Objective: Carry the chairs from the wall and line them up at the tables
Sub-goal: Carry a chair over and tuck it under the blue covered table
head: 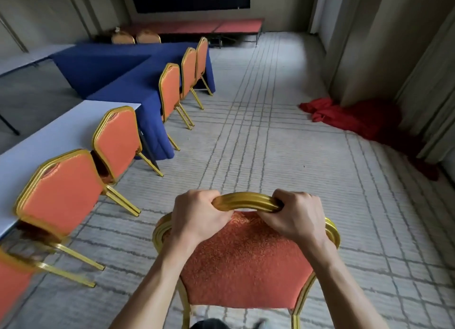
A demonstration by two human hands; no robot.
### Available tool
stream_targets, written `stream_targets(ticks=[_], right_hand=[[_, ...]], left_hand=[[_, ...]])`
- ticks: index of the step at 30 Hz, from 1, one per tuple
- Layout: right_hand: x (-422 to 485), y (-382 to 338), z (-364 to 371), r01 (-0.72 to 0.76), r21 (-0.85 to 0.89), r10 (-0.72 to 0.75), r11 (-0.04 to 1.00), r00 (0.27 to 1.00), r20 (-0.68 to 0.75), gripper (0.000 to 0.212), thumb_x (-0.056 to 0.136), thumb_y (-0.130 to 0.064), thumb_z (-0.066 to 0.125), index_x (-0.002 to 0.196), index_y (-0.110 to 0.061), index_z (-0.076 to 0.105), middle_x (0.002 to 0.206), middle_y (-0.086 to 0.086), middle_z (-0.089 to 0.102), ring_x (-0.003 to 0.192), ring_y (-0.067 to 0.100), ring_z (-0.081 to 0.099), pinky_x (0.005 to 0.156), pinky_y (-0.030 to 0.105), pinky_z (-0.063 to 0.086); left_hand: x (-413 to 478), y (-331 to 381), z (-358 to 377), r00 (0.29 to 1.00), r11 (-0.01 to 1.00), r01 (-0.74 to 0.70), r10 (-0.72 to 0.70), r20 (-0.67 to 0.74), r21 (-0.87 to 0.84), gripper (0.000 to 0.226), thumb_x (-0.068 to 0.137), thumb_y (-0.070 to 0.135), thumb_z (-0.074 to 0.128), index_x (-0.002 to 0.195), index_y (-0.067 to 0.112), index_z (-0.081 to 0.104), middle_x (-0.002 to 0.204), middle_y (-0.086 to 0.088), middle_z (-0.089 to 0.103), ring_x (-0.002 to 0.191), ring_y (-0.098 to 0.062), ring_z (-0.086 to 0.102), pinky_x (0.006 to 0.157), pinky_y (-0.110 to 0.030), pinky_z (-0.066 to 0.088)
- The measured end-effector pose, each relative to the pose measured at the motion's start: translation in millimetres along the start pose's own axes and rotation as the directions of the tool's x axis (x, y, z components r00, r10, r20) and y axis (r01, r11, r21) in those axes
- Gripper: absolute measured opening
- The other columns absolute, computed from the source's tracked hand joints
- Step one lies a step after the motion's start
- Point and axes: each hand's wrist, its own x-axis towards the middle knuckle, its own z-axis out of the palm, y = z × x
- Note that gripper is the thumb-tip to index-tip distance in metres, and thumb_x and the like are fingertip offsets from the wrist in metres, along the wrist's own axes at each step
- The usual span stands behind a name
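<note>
An orange chair with a gold frame (246, 262) is right in front of me, its back toward me. My left hand (199, 213) and my right hand (295, 214) both grip the top rail of its backrest. Several matching chairs stand in a row on the left, pushed in at the tables: one at the white-topped table (61, 193), another beside it (118, 139), others at the blue-clothed table (170, 90). The white table (61, 131) and blue table (118, 82) run along the left side.
Patterned grey carpet (270, 144) stretches ahead. A heap of red cloth (357, 119) lies by the right wall and curtain. A low red stage (221, 26) and two more chairs (135, 38) stand at the far end.
</note>
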Motion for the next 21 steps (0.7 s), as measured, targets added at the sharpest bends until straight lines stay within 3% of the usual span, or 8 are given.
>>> stream_targets(ticks=[8, 16, 21], right_hand=[[166, 52, 73, 0.021, 0.003, -0.021, 1.000, 0.999, 0.048, 0.051, 0.065, -0.066, 0.055, 0.059, -0.016, 0.047, 0.049, 0.001, 0.054, 0.054, 0.031, 0.059, 0.050, 0.032, 0.044], [343, 94, 162, 0.000, -0.024, 0.002, 1.000, 0.998, 0.069, 0.049, 0.064, -0.065, 0.056, 0.057, -0.017, 0.048, 0.047, 0.002, 0.053, 0.052, 0.033, 0.056, 0.048, 0.032, 0.046], [442, 115, 190, -0.036, -0.033, 0.037, 0.999, 0.998, 0.043, 0.048, 0.064, -0.064, 0.057, 0.058, -0.018, 0.049, 0.048, 0.001, 0.053, 0.052, 0.032, 0.057, 0.048, 0.032, 0.047]], left_hand=[[156, -33, 78, 0.998, 0.998, 0.060, -0.060, 0.006, -0.003, 0.058, 0.064, 0.050, 0.079, 0.052, 0.023, 0.029, 0.053, -0.006, 0.054, 0.051, -0.028, 0.047, 0.048, -0.030, 0.026], [327, -94, 179, 0.996, 0.996, 0.084, -0.084, 0.003, -0.029, 0.049, 0.062, 0.052, 0.071, 0.054, 0.013, 0.043, 0.050, -0.004, 0.054, 0.050, -0.029, 0.050, 0.048, -0.030, 0.030], [436, -113, 212, 0.998, 0.994, 0.058, -0.058, 0.005, -0.089, 0.049, 0.063, 0.051, 0.071, 0.054, 0.014, 0.040, 0.048, -0.003, 0.051, 0.047, -0.027, 0.046, 0.046, -0.032, 0.035]])
